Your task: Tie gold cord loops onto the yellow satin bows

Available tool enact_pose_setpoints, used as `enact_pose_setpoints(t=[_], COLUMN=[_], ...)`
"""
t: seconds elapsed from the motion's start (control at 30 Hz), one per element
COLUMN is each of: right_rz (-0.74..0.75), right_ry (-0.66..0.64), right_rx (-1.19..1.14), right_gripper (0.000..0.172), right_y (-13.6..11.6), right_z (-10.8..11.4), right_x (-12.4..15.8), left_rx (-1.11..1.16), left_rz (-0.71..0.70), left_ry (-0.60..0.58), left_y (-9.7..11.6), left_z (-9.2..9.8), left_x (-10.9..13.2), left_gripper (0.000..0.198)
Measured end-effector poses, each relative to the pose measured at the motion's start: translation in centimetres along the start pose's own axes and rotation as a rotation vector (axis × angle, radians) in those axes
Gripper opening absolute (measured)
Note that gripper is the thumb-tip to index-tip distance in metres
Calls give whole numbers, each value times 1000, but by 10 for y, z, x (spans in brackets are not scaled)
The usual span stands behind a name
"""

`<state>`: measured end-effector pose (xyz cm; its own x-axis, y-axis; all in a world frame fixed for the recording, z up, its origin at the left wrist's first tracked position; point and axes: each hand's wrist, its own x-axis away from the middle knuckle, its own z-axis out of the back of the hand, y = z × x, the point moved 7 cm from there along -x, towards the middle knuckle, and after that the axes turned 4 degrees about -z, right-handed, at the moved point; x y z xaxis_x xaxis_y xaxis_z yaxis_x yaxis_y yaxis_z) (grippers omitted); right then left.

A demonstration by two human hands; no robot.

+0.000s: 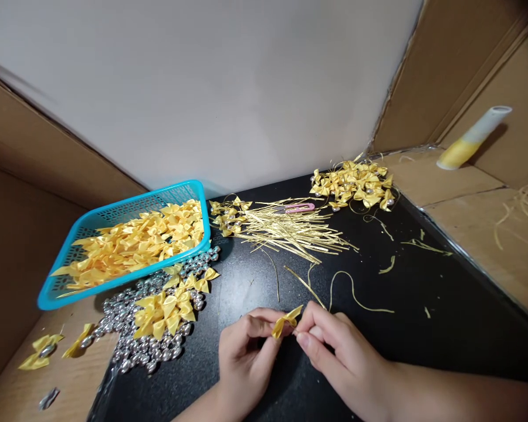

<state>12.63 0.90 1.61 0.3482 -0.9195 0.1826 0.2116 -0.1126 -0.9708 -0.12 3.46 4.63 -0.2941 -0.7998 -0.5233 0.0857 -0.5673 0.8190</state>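
Near the front of the black tabletop, my left hand pinches a small yellow ribbon bow between thumb and fingers. My right hand is closed close beside it, thumb and forefinger pressed together at the bow's right side. From behind my right hand a gold cord sticks out toward the upper left. What lies between the right fingertips is mostly hidden, but it looks like part of this cord. A thin loose gold thread curls on the table just beyond my right hand.
A turquoise basket of yellow bows stands at left, with silver beads and loose bows before it. Gold strips, a pink thread snipper and beaded bows lie behind. A whitish-yellow tube stands right.
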Motion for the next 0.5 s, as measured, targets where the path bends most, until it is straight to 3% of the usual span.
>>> enact_pose_setpoints(t=[0.5], right_rz=[-23], right_ry=[34], right_rx=[13], right_gripper=[22], right_y=[0], right_z=[-1], right_x=[3], left_rx=[-76], left_rz=[-202], left_ry=[-116], left_y=[15], left_z=[-3], left_x=[-3], left_gripper=[23])
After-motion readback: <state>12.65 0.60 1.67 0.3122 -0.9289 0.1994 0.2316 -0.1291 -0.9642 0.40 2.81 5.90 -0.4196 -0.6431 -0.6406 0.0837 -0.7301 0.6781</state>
